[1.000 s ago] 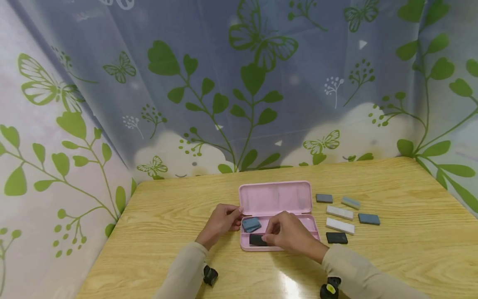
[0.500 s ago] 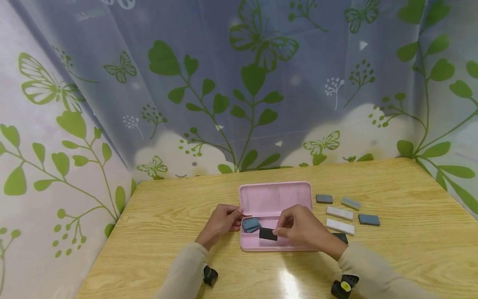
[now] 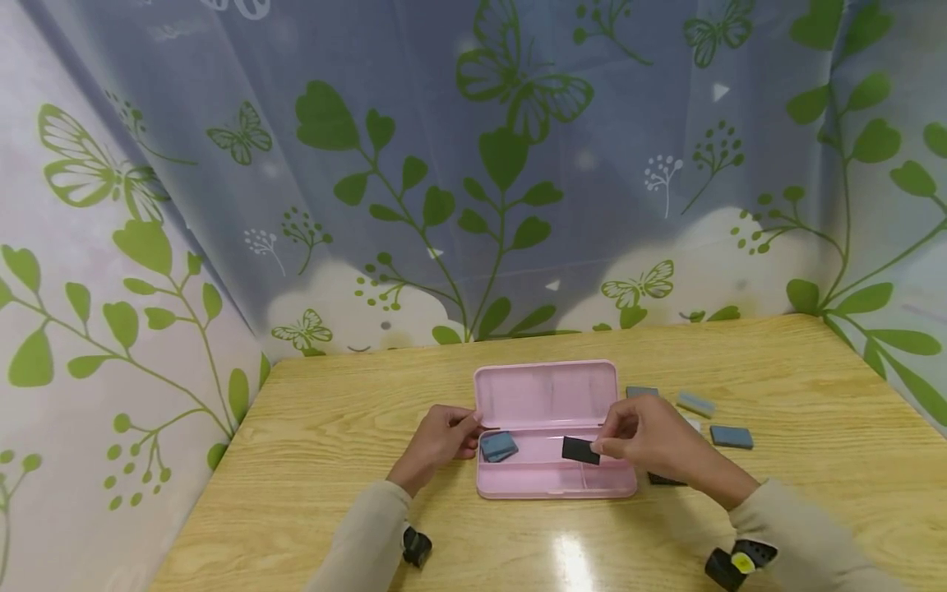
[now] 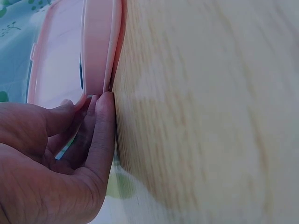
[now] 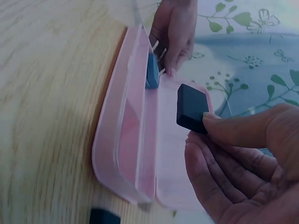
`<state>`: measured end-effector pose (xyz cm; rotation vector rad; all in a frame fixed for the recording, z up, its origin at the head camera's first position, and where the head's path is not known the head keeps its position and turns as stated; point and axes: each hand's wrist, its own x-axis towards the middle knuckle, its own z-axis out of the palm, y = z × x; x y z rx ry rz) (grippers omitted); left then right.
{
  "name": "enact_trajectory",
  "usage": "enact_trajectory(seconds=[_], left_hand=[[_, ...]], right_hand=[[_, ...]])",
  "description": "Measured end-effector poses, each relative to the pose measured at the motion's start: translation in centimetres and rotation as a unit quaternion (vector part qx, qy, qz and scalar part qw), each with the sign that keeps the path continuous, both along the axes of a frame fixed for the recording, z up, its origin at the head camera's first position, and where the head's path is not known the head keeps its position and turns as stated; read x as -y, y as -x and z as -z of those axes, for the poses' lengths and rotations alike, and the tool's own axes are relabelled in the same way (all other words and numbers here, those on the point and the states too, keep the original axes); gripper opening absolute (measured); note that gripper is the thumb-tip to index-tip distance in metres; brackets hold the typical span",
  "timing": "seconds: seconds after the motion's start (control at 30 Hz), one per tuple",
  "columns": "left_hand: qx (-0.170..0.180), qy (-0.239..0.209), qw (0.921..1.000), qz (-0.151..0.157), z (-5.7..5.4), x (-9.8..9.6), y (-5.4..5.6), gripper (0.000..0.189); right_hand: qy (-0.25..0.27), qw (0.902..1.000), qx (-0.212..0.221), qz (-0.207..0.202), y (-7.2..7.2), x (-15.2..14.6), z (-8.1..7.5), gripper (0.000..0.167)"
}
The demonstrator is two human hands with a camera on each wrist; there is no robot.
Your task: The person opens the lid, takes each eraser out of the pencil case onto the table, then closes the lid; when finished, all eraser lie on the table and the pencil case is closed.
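Note:
A pink pencil case (image 3: pixel 543 395) lies on the table, its lid folded back and its tray divided into compartments. My left hand (image 3: pixel 438 436) holds the case's left end by the hinge, thumb on the lid and fingers against the tray, as the left wrist view (image 4: pixel 60 158) shows. Between thumb and fingers, my right hand (image 3: pixel 658 436) pinches a black eraser (image 3: pixel 580 450), raised over the tray's right part; the right wrist view shows this eraser (image 5: pixel 192 106) tilted. Overlapping blue erasers (image 3: pixel 499 446) lie in the back compartment's left end.
Right of the case lie a grey eraser (image 3: pixel 641 391), a grey-blue one (image 3: pixel 695 404), a blue one (image 3: pixel 731 437) and another black one (image 3: pixel 668 479). My right hand mostly hides the white erasers. A patterned curtain (image 3: pixel 399 247) stands behind the table (image 3: pixel 355 386).
My right hand has lifted the black eraser out of the front compartment and carried it to the right. The left hand and the case have stayed in place.

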<state>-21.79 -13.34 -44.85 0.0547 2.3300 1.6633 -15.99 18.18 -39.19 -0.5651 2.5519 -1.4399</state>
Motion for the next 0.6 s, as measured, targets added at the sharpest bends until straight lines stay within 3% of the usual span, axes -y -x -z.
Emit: enact_trajectory(seconds=[0.33,0.6], left_hand=[[0.003,-0.002,1.0000,0.000,-0.1,0.0,0.0,0.029],[0.006,-0.001,1.0000,0.000,-0.3,0.0,0.0,0.029]], right_hand=[[-0.040,0.9991,0.014,0.008,-0.3,-5.0,-0.3,0.013],[-0.071,0.9968,0.035,-0.011,-0.4,-8.8,0.0,0.012]])
